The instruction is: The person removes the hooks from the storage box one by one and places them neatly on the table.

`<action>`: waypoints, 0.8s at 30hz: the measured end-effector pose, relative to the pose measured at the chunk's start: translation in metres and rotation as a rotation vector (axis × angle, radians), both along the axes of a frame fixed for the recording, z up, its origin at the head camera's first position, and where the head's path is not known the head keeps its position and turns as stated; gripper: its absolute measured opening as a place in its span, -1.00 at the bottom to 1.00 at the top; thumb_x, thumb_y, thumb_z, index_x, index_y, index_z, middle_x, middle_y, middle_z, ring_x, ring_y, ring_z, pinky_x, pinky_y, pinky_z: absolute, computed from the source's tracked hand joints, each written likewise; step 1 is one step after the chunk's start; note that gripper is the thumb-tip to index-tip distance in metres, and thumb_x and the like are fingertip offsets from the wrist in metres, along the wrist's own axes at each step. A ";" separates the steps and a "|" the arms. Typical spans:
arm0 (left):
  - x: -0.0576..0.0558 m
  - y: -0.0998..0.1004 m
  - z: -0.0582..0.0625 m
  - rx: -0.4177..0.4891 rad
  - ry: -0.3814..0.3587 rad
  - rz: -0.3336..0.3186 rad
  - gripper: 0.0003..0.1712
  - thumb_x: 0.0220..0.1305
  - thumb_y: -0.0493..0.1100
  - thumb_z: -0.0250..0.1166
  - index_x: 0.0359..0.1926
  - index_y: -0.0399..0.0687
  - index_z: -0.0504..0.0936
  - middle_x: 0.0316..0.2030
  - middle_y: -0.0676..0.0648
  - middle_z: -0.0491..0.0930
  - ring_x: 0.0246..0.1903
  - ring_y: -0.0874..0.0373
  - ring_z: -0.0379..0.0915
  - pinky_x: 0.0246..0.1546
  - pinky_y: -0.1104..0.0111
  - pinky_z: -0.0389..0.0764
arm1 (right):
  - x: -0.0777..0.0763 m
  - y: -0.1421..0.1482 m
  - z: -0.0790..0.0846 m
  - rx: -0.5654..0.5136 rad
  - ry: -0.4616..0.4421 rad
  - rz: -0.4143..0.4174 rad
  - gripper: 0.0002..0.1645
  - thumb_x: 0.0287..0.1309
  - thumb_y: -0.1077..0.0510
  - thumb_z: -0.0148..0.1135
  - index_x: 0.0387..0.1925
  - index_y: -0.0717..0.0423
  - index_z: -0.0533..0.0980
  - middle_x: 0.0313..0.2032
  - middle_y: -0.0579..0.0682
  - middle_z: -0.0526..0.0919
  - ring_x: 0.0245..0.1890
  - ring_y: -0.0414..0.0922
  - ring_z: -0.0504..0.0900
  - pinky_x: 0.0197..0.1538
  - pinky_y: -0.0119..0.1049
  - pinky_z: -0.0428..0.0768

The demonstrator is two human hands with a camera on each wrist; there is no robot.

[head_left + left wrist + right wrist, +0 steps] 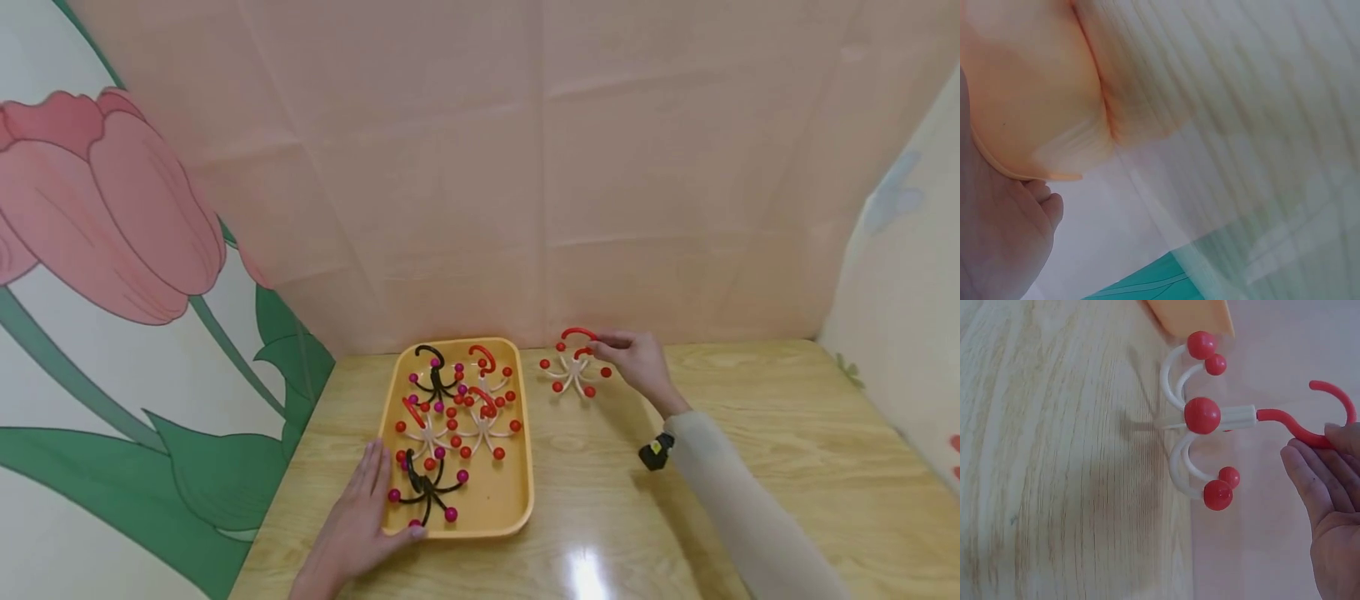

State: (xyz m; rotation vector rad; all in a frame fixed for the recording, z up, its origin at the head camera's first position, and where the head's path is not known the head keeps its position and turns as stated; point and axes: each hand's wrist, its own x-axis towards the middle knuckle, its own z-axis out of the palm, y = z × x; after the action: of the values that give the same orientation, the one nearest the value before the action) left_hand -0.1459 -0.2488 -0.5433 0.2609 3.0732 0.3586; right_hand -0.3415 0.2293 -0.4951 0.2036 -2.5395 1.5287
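Note:
With thumb and fingers, my right hand pinches the red hook of a white multi-prong hanger beside the tray. In the right wrist view that hanger has curved white prongs ending in red balls, and the right hand holds the curve of its red hook. My left hand rests along the left side of the orange tray, fingers straight, thumb at the near rim. In the tray lie white hangers with red hooks and black hangers with magenta balls.
The tray stands on a wood-grain table, its far end close to a pink cloth backdrop. A wall with painted tulips borders the left side. On the right wrist sits a small black device.

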 end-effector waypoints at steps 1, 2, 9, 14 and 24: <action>0.000 0.000 0.000 0.001 0.006 -0.001 0.51 0.09 0.79 0.10 0.70 -0.10 -0.14 0.71 -0.15 -0.35 0.71 -0.18 -0.29 0.63 -0.10 0.13 | -0.001 0.000 0.000 -0.018 -0.010 0.012 -0.51 0.41 0.02 0.37 0.18 0.28 0.66 -0.01 0.26 0.82 -0.25 -0.34 0.82 0.01 0.04 0.80; 0.001 0.000 0.000 0.002 0.007 -0.001 0.50 0.09 0.79 0.10 0.71 -0.10 -0.14 0.71 -0.15 -0.35 0.71 -0.18 -0.29 0.63 -0.10 0.13 | -0.002 0.000 -0.001 -0.033 -0.018 0.020 -0.50 0.41 0.02 0.37 0.20 0.29 0.65 0.00 0.27 0.81 -0.26 -0.39 0.81 0.03 0.06 0.80; 0.003 0.001 -0.002 -0.006 0.025 -0.018 0.49 0.08 0.78 0.12 0.70 -0.08 -0.10 0.72 -0.18 -0.28 0.71 -0.19 -0.26 0.60 -0.10 0.21 | -0.008 0.000 -0.010 -0.150 -0.069 0.072 -0.51 0.43 0.10 0.34 0.23 0.36 0.61 0.07 0.39 0.74 -0.24 -0.40 0.82 -0.01 -0.18 0.82; 0.003 0.001 -0.003 -0.002 0.028 -0.018 0.48 0.09 0.78 0.12 0.70 -0.08 -0.09 0.72 -0.17 -0.31 0.70 -0.20 -0.25 0.60 -0.10 0.21 | -0.011 -0.002 -0.016 -0.189 -0.071 0.070 -0.53 0.42 0.14 0.35 0.20 0.38 0.62 0.08 0.41 0.73 -0.16 -0.22 0.87 -0.08 -0.33 0.81; 0.002 0.000 -0.003 0.001 0.050 -0.018 0.47 0.09 0.78 0.12 0.70 -0.07 -0.09 0.72 -0.16 -0.30 0.71 -0.17 -0.27 0.60 -0.10 0.22 | -0.012 -0.004 -0.016 -0.159 -0.054 0.057 -0.48 0.39 0.04 0.39 0.22 0.30 0.64 0.10 0.35 0.75 -0.21 -0.37 0.83 -0.03 -0.25 0.82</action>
State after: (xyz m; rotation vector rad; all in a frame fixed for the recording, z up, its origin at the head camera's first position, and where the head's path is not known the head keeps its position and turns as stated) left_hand -0.1436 -0.2488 -0.5467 0.3016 3.1175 0.3582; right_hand -0.3537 0.2252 -0.5114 0.2174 -2.4560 1.7715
